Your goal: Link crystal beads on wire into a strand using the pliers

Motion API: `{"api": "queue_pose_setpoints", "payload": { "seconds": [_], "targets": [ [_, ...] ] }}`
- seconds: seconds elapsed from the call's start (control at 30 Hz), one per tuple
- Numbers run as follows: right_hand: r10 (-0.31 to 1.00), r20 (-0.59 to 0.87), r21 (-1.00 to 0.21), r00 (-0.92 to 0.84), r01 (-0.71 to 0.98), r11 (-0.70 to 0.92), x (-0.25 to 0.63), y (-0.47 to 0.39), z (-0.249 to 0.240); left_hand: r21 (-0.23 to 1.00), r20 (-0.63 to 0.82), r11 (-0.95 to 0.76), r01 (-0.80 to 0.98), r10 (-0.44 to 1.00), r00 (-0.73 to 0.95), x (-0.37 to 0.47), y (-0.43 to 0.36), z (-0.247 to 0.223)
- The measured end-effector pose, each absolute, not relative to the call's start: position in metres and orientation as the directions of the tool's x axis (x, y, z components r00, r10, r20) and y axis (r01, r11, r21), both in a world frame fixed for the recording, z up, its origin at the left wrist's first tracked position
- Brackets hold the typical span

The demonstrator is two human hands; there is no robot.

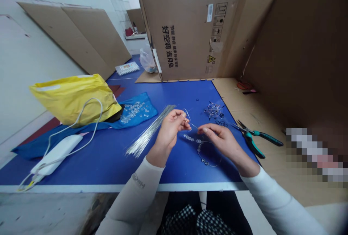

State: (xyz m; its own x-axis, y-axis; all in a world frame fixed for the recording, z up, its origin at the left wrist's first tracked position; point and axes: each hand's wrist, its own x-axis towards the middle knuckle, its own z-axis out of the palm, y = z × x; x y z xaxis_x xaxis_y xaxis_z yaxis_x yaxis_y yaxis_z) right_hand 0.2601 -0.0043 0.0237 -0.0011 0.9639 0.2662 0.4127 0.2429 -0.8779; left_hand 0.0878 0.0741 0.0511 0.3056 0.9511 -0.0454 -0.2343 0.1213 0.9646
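Note:
Thumb and fingers of my left hand pinch a thin bent wire above the blue table. My right hand pinches a thin strand that runs over toward the left hand. Below and between the hands lies a string of clear beads, with a loose loop of line at its lower end. A bundle of straight silvery wires rests just left of my left hand. Beyond my right hand sits a small tangle of wire pieces, with black rings beside it.
Teal-handled pliers lie right of my right hand. Loose clear beads rest on a blue cloth at left, by a yellow bag and a white power strip with its cord. A large cardboard box stands at the back.

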Motion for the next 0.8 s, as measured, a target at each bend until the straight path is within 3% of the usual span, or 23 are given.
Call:
{"api": "queue_pose_setpoints", "payload": {
  "seconds": [0.13, 0.3, 0.43, 0.8],
  "targets": [
    [0.974, 0.227, -0.923, 0.015, 0.324, 0.210, 0.256, -0.001, 0.023, 0.965, -0.047, 0.113, -0.235, 0.962, 0.267, 0.086, 0.077, 0.049],
    [0.943, 0.295, -0.892, 0.153, 0.398, 0.214, 0.252, 0.010, 0.020, 0.993, -0.020, 0.046, -0.110, 0.973, 0.228, 0.083, 0.081, 0.045],
    [0.941, 0.320, -0.845, 0.113, 0.482, 0.230, 0.252, 0.014, 0.018, 0.998, 0.025, -0.015, -0.056, 0.980, 0.195, 0.081, 0.084, 0.042],
    [0.946, 0.316, -0.843, 0.072, 0.478, 0.245, 0.252, 0.016, 0.017, 0.994, 0.101, -0.106, 0.007, 0.964, 0.245, 0.089, 0.079, 0.030]
  ]
}}
